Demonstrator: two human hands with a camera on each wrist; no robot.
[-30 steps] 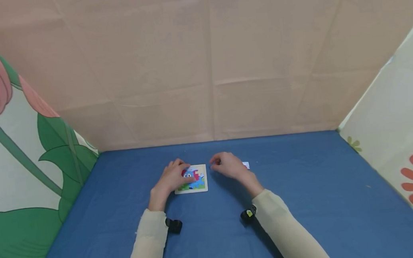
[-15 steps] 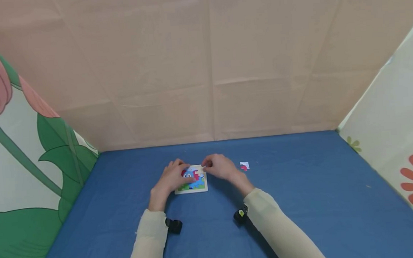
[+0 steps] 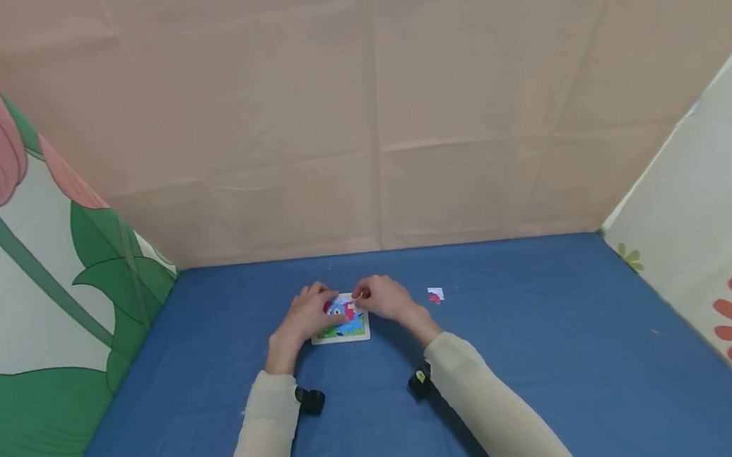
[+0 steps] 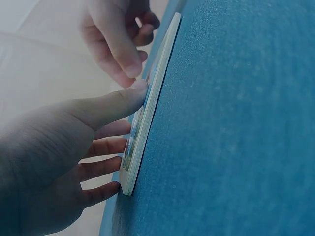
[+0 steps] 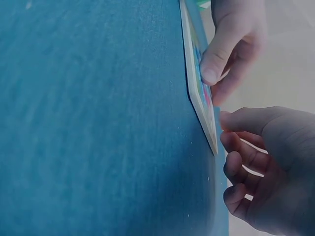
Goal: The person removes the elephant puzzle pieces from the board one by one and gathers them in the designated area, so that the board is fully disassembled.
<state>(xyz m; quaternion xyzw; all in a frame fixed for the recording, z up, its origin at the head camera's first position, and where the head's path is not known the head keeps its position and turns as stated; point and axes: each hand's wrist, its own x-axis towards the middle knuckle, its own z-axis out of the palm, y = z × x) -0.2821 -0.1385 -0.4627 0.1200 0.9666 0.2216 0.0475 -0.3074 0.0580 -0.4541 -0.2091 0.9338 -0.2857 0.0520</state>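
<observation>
A small square jigsaw puzzle board (image 3: 342, 339) with a blue cartoon animal lies on the blue table. My left hand (image 3: 310, 313) spans its left side, thumb pressing on the picture and the other fingers extended along the far edge, as the left wrist view shows. Over the board's upper right corner, thumb and forefinger of my right hand (image 3: 383, 296) pinch a small puzzle piece, mostly hidden by the fingertips. A pale gap shows in the picture close to those fingertips. In the right wrist view, the remaining fingers of the right hand (image 5: 266, 167) are bent.
One loose puzzle piece (image 3: 435, 295), white and pink, lies on the blue cloth (image 3: 528, 359) to the right of the board. A beige cloth wall (image 3: 373, 150) rises behind the table. Flower-printed panels (image 3: 729, 231) stand at both sides.
My right hand has moved left from beside the board to over its upper right corner, uncovering the loose piece on the right. The left hand has stayed on the board.
</observation>
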